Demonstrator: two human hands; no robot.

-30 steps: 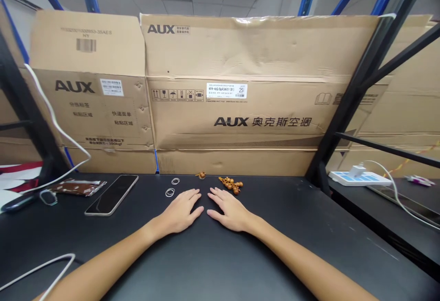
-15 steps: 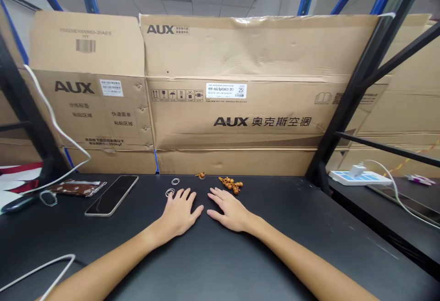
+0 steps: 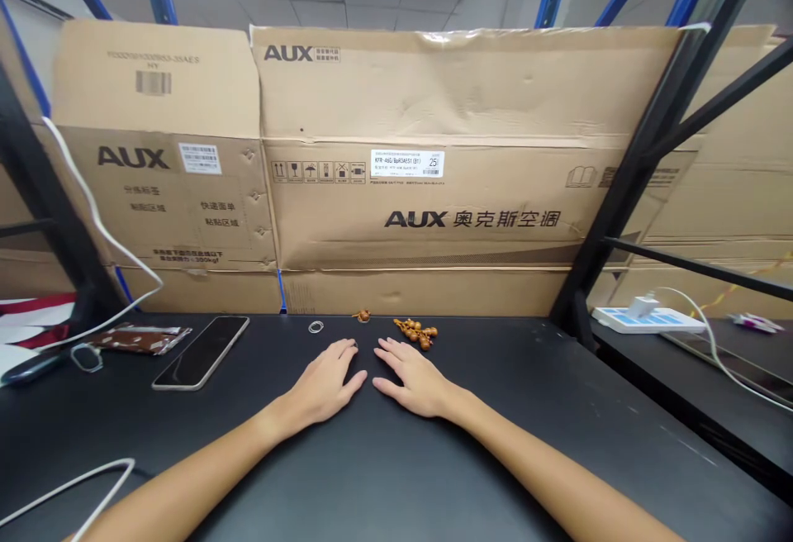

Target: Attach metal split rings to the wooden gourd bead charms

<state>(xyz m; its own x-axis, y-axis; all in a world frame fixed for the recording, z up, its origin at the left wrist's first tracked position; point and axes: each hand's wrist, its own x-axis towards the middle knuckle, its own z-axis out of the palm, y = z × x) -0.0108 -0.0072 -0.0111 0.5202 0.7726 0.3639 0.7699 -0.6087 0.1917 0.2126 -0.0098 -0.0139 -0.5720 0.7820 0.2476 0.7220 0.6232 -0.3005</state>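
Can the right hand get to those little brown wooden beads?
Probably yes. The right hand rests flat on the black desk, just in front of the brown wooden beads. Only a short stretch of desk lies between them, and nothing seems to stand in the way.

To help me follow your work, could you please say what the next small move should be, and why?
Probably slide the left hand forward to the silver ring: it lies just ahead of that hand, which rests open and holding nothing on the black table.
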